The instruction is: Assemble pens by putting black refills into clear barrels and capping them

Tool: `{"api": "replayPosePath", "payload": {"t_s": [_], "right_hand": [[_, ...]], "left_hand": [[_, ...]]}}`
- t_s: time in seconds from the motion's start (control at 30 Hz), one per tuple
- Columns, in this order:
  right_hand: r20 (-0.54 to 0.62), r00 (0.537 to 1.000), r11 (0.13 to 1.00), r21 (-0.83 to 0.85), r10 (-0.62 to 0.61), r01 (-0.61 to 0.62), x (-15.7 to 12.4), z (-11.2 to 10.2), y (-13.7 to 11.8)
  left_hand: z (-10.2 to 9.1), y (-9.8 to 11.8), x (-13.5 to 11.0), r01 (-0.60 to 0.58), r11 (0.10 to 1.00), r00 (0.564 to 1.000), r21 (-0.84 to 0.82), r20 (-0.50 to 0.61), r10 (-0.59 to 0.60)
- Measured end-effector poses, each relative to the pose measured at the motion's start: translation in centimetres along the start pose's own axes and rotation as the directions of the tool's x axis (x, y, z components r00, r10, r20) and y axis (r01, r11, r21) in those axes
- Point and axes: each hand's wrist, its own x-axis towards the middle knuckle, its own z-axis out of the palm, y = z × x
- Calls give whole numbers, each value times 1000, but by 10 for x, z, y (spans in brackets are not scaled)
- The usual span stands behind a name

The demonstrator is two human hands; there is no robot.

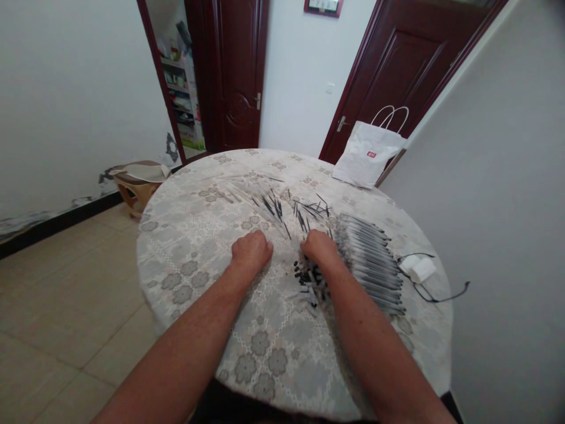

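My left hand [251, 253] is closed above the tablecloth left of the middle; whatever its fingers hold is hidden. Closed too is my right hand [319, 246], beside the pile of small black and clear pen parts [309, 280], its grip hidden from me. Beyond both hands lie clear pen barrels [241, 193] and thin black-tipped pen refills [272, 206]. Further dark sticks [315, 208] are scattered behind my right hand. To its right, many pens [371, 259] lie side by side in a row.
The round table [194, 235] has a flowered cloth. At its right edge, eyeglasses [435, 299] lie around a white object [421, 269]. A white paper bag [368, 156] stands at the back right. A stool [136, 185] is on the floor at left.
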Motion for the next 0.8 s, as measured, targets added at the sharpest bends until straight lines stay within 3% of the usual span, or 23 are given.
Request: {"api": "replayPosePath", "payload": {"t_s": [0.13,0.23,0.4,0.57,0.7,0.8], "right_hand": [[-57,998,998,58,-18,22,-2,-6,4],[-188,982,984,170,-26,59,-7,-13,9],[-405,914,852,473,-16,224,-26,-24,15],[-415,908,665,663,-53,342,-49,-21,11],[-425,901,600,701,-82,385,-57,-7,9],[-415,904,570,720,-105,396,-58,5,10]], "left_hand": [[-2,1,1,4,1000,1000,13,25,-5],[-3,2,2,-5,1000,999,16,38,4],[-6,5,2,-2,999,999,36,53,0],[-3,9,4,20,999,998,51,61,-23],[1,2,8,31,999,999,22,37,-32],[-1,-9,12,23,994,1000,-111,20,-20]]}}
